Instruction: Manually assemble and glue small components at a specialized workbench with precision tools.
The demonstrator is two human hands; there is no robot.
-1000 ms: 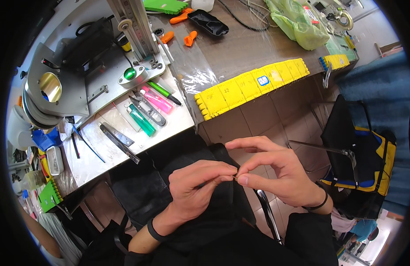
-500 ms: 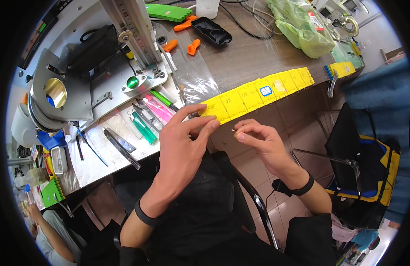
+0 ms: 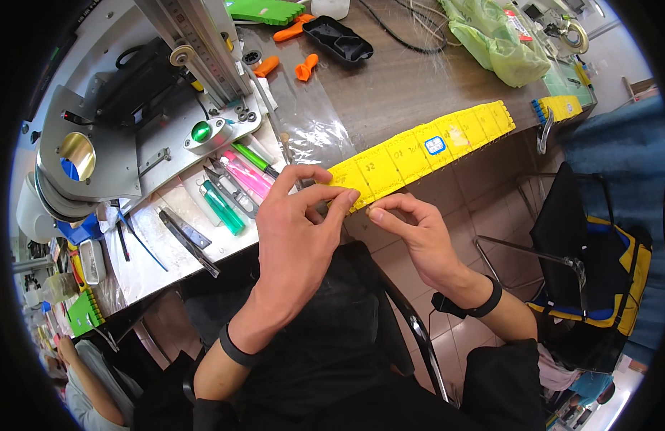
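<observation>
A long yellow strip with a notched far end, dark cross lines and a blue-and-white label slants from the bench edge toward the upper right. Fine bristle-like bits line its lower edge. The near left end is held by my left hand, with the thumb at the lower edge and the index finger curled over the top. Just right of that thumb, my right hand has thumb and index finger pinched together at the strip's lower edge. Whatever lies between those fingertips is too small or hidden to make out.
Left on the bench stands a metal machine with a green button. Beside it lie a green lighter, a pink tool and tweezers. Farther back are a black tray and a green bag. A chair stands right.
My right hand has moved slightly left and up to the strip's lower edge; the tiny piece at its fingertips no longer shows. My left hand keeps its hold. The view has shifted a little.
</observation>
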